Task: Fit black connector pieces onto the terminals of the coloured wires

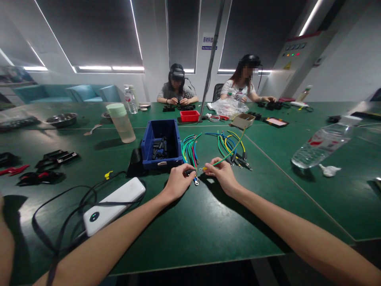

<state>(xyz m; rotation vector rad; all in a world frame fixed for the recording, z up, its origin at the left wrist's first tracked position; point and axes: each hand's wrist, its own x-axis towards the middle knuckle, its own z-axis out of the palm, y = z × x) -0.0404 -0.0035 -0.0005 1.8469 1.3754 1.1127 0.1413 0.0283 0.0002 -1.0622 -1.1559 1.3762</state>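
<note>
Pinching a green wire [229,155], both hands' [178,180] grips sit closed before blue bin [160,137], wire bundles [190,147] beside.

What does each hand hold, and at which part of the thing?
The right hand pinches a green wire near its yellow-tipped end. The left hand pinches a small dark piece by its end; what it is cannot be told.

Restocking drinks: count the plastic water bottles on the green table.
2. One water bottle lies on its side at the right; a second bottle stands upright at the far left-centre, behind the pale green tumbler. Others may be hidden.
</note>
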